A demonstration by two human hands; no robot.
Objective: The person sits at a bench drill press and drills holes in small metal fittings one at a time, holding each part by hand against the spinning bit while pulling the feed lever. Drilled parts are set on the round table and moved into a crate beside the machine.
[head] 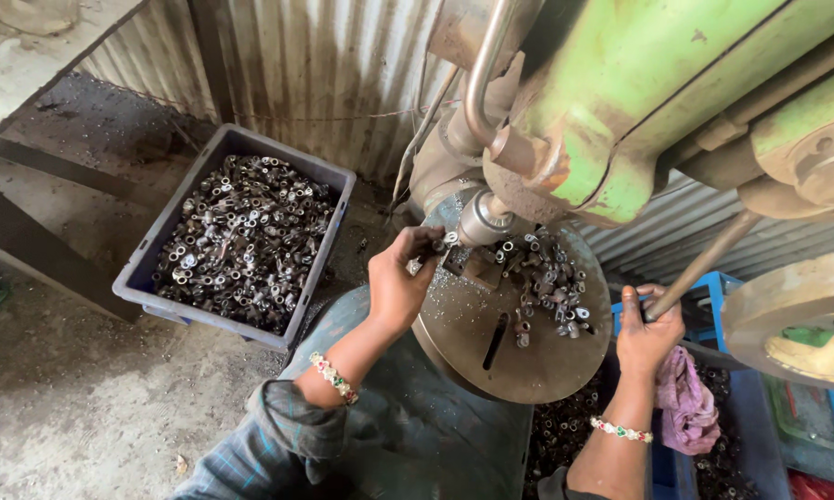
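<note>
- Your right hand (647, 331) is nearest you, fist wrapped round the end of the slanted feed lever (704, 264); a stiff steel bar, and your grip sits at its tip, where the leverage looks best.
- Just beside that wrist a pink rag (685, 400) hangs soft and limp over a blue crate (724, 289) of dark parts.
- Your left hand (400, 278) is up at the round drill table (514, 356), fingertips pinched on a small metal piece (433, 246) right under the spindle (484, 218). I judge it small, hard, light and probably slick with oil, so a fingertip pinch on its sides, clear of the bit, suits it.
- Just past your fingers, a heap of small metal sleeves (551, 278) lies on the table plate: loose, rigid, likely to roll or scatter if nudged.
- Over them hangs the green drill head (621, 102), heavy and fixed.
- Farthest off, to your left on the ground, a grey bin (149, 264) brims with the same parts; full like that, expect it heavy, so lift by the rim with both hands.
</note>
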